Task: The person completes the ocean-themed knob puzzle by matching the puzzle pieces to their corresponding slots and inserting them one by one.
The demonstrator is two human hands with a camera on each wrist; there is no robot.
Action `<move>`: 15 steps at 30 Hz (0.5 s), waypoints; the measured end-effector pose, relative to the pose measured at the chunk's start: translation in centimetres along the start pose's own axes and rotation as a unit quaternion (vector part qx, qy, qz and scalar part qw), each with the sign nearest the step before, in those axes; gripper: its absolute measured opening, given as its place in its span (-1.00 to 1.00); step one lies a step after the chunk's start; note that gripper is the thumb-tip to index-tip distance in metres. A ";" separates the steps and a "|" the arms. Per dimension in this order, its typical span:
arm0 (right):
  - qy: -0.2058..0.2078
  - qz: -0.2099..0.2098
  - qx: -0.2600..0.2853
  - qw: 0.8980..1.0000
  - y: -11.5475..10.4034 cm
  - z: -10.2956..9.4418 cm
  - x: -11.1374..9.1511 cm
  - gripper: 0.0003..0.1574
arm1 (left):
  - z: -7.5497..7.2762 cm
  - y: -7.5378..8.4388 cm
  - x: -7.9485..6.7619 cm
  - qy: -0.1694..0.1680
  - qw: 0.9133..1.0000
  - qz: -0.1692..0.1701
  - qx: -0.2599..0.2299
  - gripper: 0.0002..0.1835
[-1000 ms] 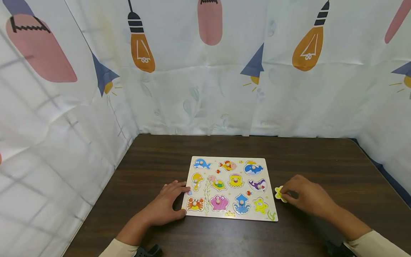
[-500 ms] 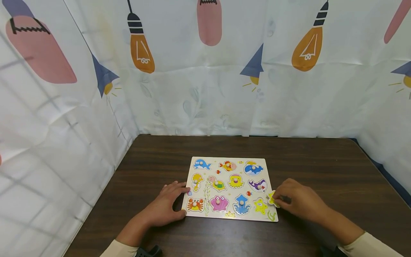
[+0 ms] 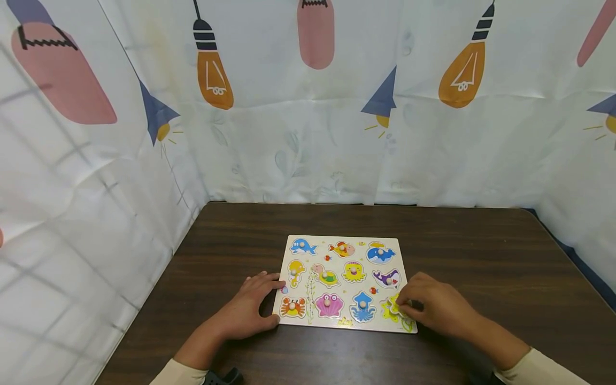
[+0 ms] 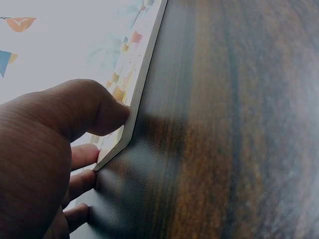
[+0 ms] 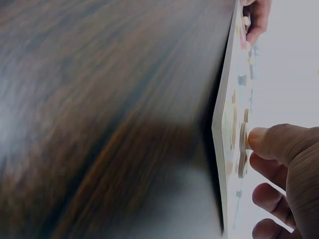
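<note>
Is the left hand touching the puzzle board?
Touching. The left wrist view shows the left hand's thumb pressed against the puzzle board's edge near its corner.

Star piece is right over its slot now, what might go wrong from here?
1. The right hand pinches the yellow star piece over its cutout, hiding the fit; it may sit rotated and jam on the rim.
2. Pressing down there could tip or slide the puzzle board, since only the left hand steadies its left edge.
3. The hand might bump the neighbouring blue squid piece.
</note>
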State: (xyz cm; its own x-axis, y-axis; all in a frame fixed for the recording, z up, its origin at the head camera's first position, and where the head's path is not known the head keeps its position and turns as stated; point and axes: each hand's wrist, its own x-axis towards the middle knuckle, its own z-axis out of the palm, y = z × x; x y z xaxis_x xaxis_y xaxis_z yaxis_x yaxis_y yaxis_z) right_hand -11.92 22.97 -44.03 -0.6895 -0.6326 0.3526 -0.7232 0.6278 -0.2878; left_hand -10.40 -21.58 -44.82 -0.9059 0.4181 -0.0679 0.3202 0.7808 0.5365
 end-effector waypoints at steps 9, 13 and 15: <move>-0.004 -0.012 0.016 1.000 -0.6 0.8 0.4 -0.72 | 0.1 -0.1 0.0 0.000 1.000 0.000 0.000 -0.26; -0.004 -0.014 0.023 1.000 -0.7 1.1 0.5 -0.72 | 0.1 -0.1 0.0 0.002 1.000 0.002 0.000 -0.25; -0.009 -0.009 0.022 1.000 -0.8 1.2 0.5 -0.73 | 0.1 -0.2 0.0 0.005 1.000 0.005 0.001 -0.26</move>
State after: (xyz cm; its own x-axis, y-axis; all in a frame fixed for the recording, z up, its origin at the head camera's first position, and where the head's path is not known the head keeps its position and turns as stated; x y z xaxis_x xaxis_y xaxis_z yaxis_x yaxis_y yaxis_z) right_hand -11.76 21.59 -44.69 -0.6760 -0.6521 0.3431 -0.7369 0.5956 -0.3199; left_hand -10.42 -21.65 -45.00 -0.9052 0.4215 -0.0550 0.3296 0.7778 0.5352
